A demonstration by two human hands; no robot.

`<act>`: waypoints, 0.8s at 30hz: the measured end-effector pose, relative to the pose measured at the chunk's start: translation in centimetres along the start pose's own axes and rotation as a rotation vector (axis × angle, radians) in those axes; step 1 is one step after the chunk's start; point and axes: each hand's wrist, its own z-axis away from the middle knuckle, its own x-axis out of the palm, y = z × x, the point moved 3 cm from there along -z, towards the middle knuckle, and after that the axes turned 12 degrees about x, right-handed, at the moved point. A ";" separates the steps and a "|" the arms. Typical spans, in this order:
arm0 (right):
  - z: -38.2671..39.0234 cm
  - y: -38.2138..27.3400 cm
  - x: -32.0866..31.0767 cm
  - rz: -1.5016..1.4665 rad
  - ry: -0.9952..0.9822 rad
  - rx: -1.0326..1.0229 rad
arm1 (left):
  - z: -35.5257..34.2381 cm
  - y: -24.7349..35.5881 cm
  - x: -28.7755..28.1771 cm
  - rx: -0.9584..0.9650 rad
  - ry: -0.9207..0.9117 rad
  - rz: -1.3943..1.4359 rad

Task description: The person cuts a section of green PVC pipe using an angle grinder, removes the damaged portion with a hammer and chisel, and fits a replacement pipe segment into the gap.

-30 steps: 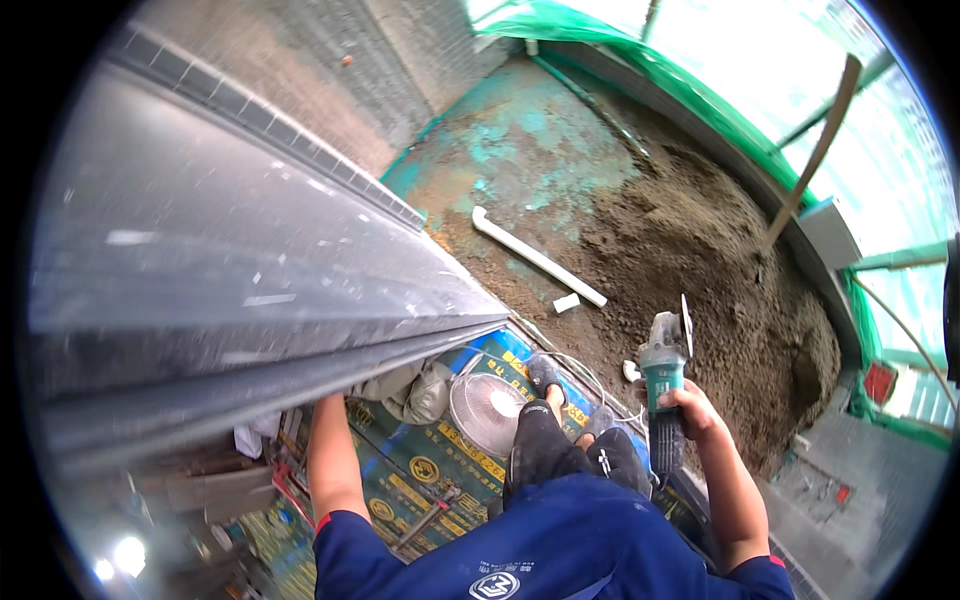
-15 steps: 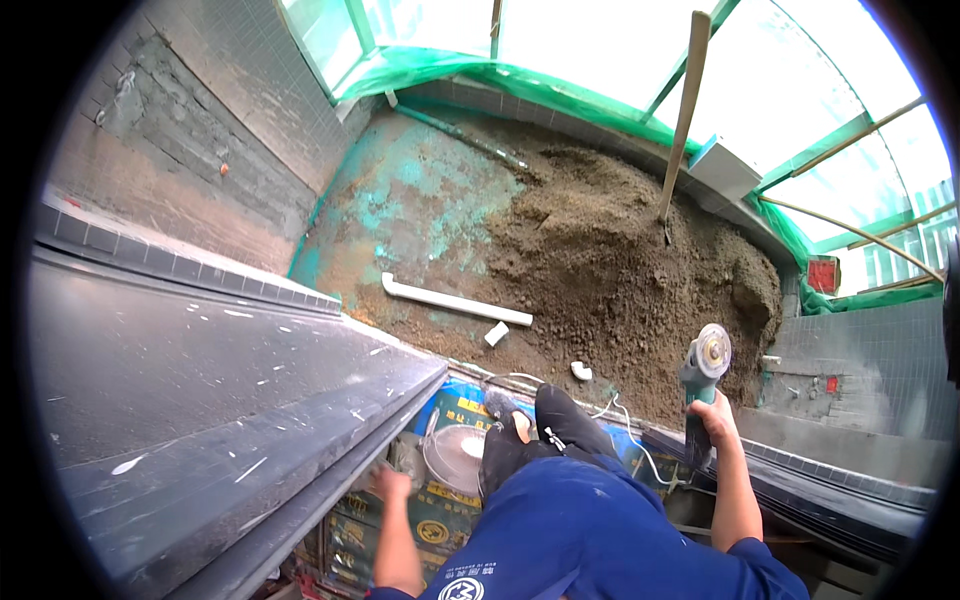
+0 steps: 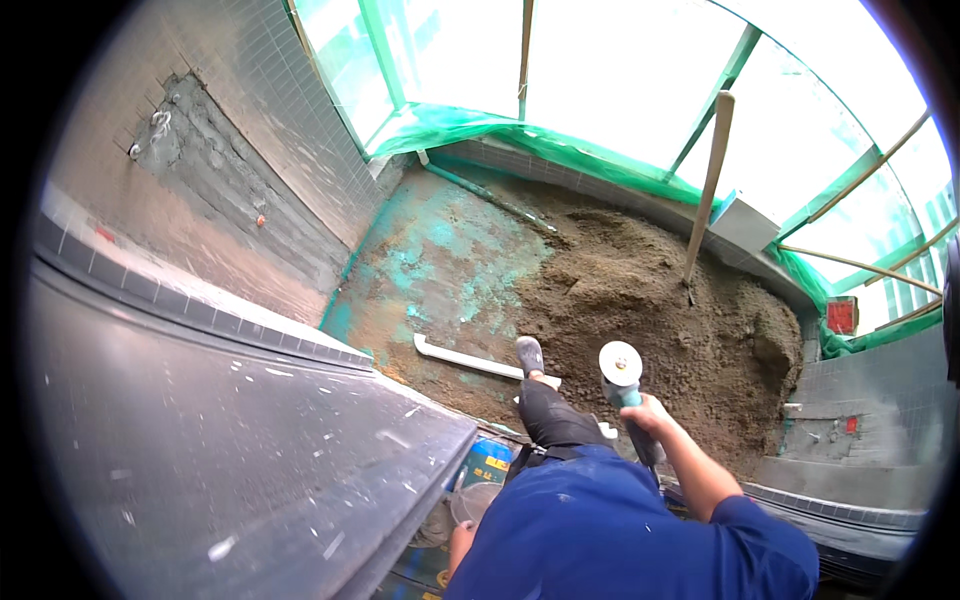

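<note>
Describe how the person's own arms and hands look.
The right sleeve is short and navy blue, leaving the forearm bare. The right hand shows no glove. The left hand, partly hidden, also looks gloveless; its sleeve is indistinct.

tiled wall [image 3: 270,60], bright windows [image 3: 610,75]; stained floor [image 3: 455,255]

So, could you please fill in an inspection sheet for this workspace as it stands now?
Surface: floor with patchy green coating, beside a heap of loose brown soil.
Things in hand: angle grinder, disc facing the camera; whether it spins cannot be told.
Clutter: white pipe on the floor, crossed by the person's leg; wooden handle standing in the soil.
Hands: right hand grips the angle grinder; left hand is beside a pale round object, contact unclear.
Cables: none clearly made out.
Surroundings: green sheeting below bright windows; rough cement patch on the left wall.
</note>
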 end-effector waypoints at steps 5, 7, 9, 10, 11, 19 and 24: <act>-13.0 -10.4 5.0 0.125 -0.066 0.081 | -4.9 2.1 0.7 -0.112 0.043 0.173; -18.3 -14.7 6.5 0.208 -0.084 0.111 | -8.9 4.2 1.4 -0.175 0.054 0.240; -22.8 -19.0 7.2 0.319 -0.086 0.177 | -13.5 6.5 1.8 -0.233 0.077 0.312; -26.2 -21.0 6.7 0.373 -0.074 0.190 | -16.5 8.2 2.1 -0.248 0.084 0.353; -29.5 -22.6 6.3 0.422 -0.068 0.201 | -19.7 10.0 2.0 -0.261 0.098 0.389; -39.1 -41.8 -0.1 0.719 -0.001 0.269 | -33.7 21.3 -3.2 -0.325 0.165 0.598; -41.5 -51.5 -0.4 0.479 -0.046 0.151 | -45.3 29.4 -16.9 -0.106 0.298 0.366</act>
